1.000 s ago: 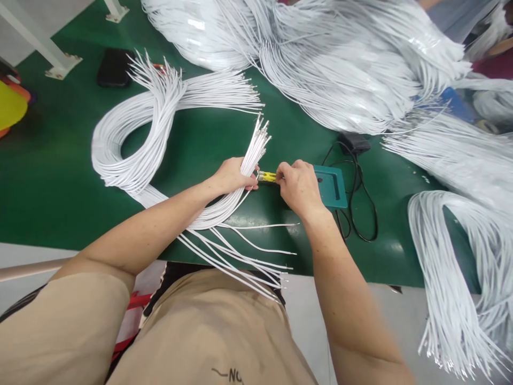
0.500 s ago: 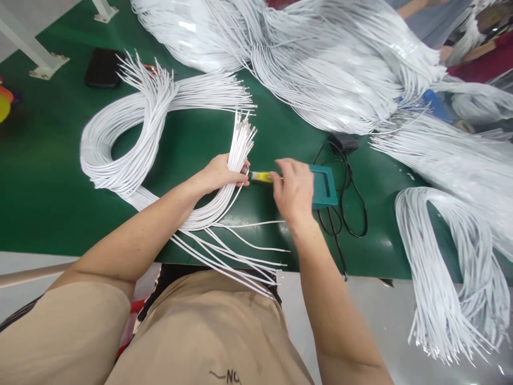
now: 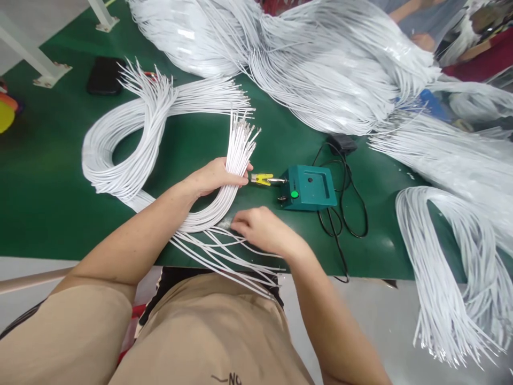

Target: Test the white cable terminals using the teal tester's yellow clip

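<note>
My left hand [image 3: 214, 177] is closed around a bundle of white cables [image 3: 237, 147] whose metal-tipped ends fan upward; the bundle curves down under my forearm. A yellow clip [image 3: 262, 179] sticks out of a small teal tester box [image 3: 310, 187] just right of that hand, and one cable end sits in it. My right hand [image 3: 260, 230] rests lower on the green table [image 3: 48, 182], its fingers curled over loose white cable ends [image 3: 224, 251] near the front edge. Whether it grips one is hidden.
A looped cable bundle [image 3: 120, 139] lies at the left. Large cable heaps [image 3: 328, 69] fill the back and more hang at the right [image 3: 444, 256]. A black cord [image 3: 352, 214] trails from the tester. A black phone [image 3: 105, 76] lies far left. Another person's arm [image 3: 425, 40] shows top right.
My right hand has left the yellow clip and dropped down-left onto the loose cable ends, uncovering the teal box. My left hand has kept its hold on the bundle.
</note>
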`<state>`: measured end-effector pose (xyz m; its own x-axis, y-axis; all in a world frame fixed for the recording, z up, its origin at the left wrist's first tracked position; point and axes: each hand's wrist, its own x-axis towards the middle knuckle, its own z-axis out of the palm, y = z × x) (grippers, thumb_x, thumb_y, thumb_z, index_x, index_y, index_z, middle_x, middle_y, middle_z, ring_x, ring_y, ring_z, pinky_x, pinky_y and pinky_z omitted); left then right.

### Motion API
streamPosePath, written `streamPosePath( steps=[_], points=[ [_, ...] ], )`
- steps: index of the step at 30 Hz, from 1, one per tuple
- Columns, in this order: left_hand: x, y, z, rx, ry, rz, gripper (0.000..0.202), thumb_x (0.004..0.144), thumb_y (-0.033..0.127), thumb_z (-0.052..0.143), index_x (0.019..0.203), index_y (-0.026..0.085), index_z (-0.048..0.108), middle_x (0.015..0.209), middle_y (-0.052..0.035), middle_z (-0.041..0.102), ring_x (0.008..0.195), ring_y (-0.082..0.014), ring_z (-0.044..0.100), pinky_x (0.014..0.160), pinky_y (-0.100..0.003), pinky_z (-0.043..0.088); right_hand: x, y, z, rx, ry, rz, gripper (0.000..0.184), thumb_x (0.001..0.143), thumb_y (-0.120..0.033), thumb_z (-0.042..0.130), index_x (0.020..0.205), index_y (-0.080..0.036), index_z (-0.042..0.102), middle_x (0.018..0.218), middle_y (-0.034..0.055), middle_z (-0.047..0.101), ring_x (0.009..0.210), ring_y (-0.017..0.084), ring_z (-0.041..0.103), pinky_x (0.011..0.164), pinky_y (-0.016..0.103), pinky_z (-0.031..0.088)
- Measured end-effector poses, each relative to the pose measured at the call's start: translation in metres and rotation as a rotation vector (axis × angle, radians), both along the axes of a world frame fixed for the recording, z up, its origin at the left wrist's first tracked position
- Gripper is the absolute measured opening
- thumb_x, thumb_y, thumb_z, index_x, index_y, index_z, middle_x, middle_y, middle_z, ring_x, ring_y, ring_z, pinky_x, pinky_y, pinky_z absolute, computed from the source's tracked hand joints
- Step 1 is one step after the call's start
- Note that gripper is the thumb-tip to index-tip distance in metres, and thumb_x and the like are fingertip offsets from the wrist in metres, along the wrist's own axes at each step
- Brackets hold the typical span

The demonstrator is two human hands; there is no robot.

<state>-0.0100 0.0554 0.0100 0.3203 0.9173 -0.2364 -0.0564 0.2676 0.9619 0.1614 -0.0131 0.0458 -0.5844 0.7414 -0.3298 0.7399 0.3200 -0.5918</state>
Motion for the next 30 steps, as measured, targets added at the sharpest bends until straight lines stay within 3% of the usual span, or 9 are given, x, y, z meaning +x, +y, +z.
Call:
streamPosePath(
  steps=[1,4,6,10,15,19,22,26,30],
  points=[
    [0.0,0.0,0.001,0.005,0.004,-0.008,0.044,0.06,0.019,0.081,0.103,0.014,0.068,0.08,-0.0002,0.066,0.07,-0.0113,0.062,0.075,-0.03,0.052,0.003,0.007,0.004,-0.07,0.101,-0.114,0.024,0.088,-0.027,0.052,0.07,-0.019,0.066,0.066,0.001,0.067,0.051,0.011,0.055,0.055,0.025,0.042],
    [-0.001,-0.002,0.004,0.041,0.039,0.003,0.05,0.059,0.024,0.083,0.106,0.013,0.068,0.082,-0.0011,0.068,0.075,-0.0131,0.064,0.083,-0.033,0.05,0.005,0.034,0.005,-0.034,0.384,-0.586,0.021,0.086,-0.032,0.051,0.075,-0.019,0.063,0.059,-0.0035,0.06,0.041,0.007,0.049,0.044,0.021,0.04],
    [-0.002,-0.004,0.006,0.078,0.094,0.017,0.051,0.058,0.027,0.084,0.104,0.012,0.068,0.087,-0.0031,0.07,0.08,-0.0151,0.065,0.085,-0.034,0.05,0.003,0.049,0.0,-0.028,0.515,-0.713,0.019,0.081,-0.037,0.059,0.083,-0.019,0.063,0.059,-0.0052,0.059,0.04,0.007,0.049,0.04,0.021,0.041],
    [-0.001,-0.006,0.008,0.116,0.163,0.022,0.047,0.058,0.029,0.084,0.098,0.011,0.069,0.089,-0.0047,0.071,0.08,-0.0163,0.065,0.081,-0.033,0.05,-0.005,0.061,-0.012,-0.072,0.668,-0.748,0.024,0.07,-0.038,0.07,0.081,-0.017,0.064,0.055,-0.0065,0.057,0.039,0.006,0.045,0.037,0.021,0.041],
    [0.002,-0.006,0.009,0.104,0.137,0.046,0.035,0.062,0.027,0.08,0.09,0.011,0.067,0.08,-0.0026,0.069,0.075,-0.0148,0.065,0.079,-0.032,0.051,-0.008,0.058,-0.015,-0.149,0.877,-0.82,0.016,0.07,-0.03,0.07,0.072,-0.015,0.064,0.054,-0.0059,0.055,0.041,0.005,0.042,0.038,0.019,0.037],
    [0.003,-0.006,0.01,0.117,0.099,0.062,0.031,0.063,0.023,0.079,0.089,0.012,0.065,0.081,-0.0017,0.069,0.074,-0.0134,0.066,0.08,-0.032,0.052,-0.008,0.055,-0.016,-0.436,1.099,-0.862,0.014,0.067,-0.024,0.071,0.074,-0.014,0.066,0.057,-0.0058,0.053,0.043,0.002,0.034,0.039,0.017,0.03],
    [0.005,-0.008,0.009,0.099,0.014,0.061,0.034,0.065,0.022,0.079,0.091,0.011,0.061,0.082,-0.0023,0.069,0.074,-0.0141,0.068,0.079,-0.033,0.055,-0.008,0.055,-0.016,-0.668,1.216,-0.871,0.014,0.065,-0.02,0.071,0.063,-0.014,0.059,0.052,-0.0093,0.042,0.041,0.0,0.024,0.038,0.017,0.024],
    [0.007,-0.009,0.006,0.101,-0.063,0.041,0.036,0.067,0.019,0.078,0.093,0.012,0.055,0.083,-0.0029,0.068,0.075,-0.0151,0.07,0.078,-0.034,0.057,-0.005,0.059,-0.01,-0.634,1.149,-0.879,0.015,0.071,-0.029,0.067,0.068,-0.015,0.061,0.049,-0.0098,0.037,0.039,0.003,0.025,0.039,0.018,0.026],
    [0.009,-0.009,0.005,0.126,-0.079,-0.002,0.032,0.069,0.016,0.075,0.091,0.011,0.053,0.083,-0.0043,0.069,0.073,-0.0146,0.07,0.076,-0.033,0.057,-0.005,0.066,-0.005,-0.562,1.017,-0.82,0.031,0.072,-0.045,0.069,0.073,-0.015,0.064,0.047,-0.01,0.035,0.039,0.004,0.028,0.04,0.021,0.028]
  ],
)
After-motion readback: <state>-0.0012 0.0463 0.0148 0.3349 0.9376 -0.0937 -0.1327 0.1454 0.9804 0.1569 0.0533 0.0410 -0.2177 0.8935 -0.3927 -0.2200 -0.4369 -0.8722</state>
